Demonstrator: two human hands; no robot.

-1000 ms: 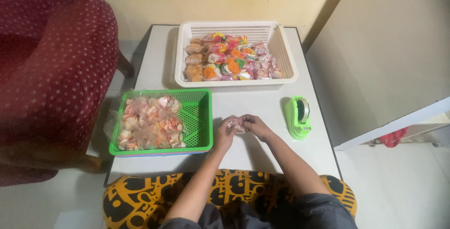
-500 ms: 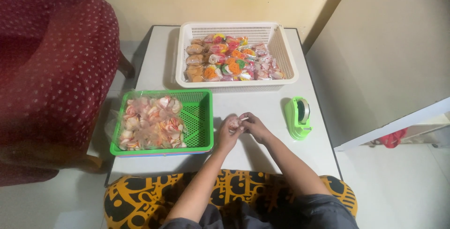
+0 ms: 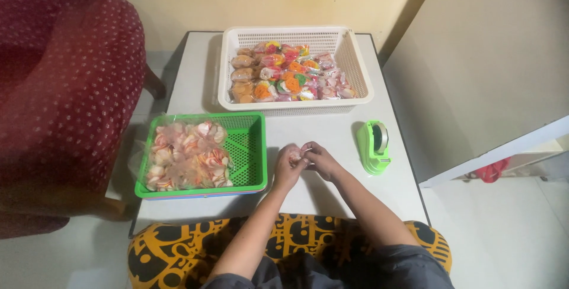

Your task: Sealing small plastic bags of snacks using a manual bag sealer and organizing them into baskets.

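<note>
- Your left hand (image 3: 288, 167) and right hand (image 3: 323, 160) meet over the white table (image 3: 332, 132), just right of the green tray (image 3: 252, 147), and both close on a small clear packet (image 3: 296, 154) of pinkish snacks.
- The packet sits between your two sets of fingertips, at the top of the grip on the side away from your body; the left fingers pinch its left part and the right fingers pinch its right part.
- Only a small part of the packet shows, so you cannot tell its long axis or which way it points; it seems to run roughly across from one hand to the other.
- The packet is held just above the table, close to the green tray's right wall and nearer you than the white basket (image 3: 355, 70).
- The green tray holds a large clear bag of pink and white crackers (image 3: 186, 154), filling its left and middle parts.
- Beyond the green tray, the white basket is filled with rows of small filled packets (image 3: 287, 79).
- Right of your hands, well away from the green tray, a green tape dispenser (image 3: 373, 147) stands on the table, apart from your right hand.
</note>
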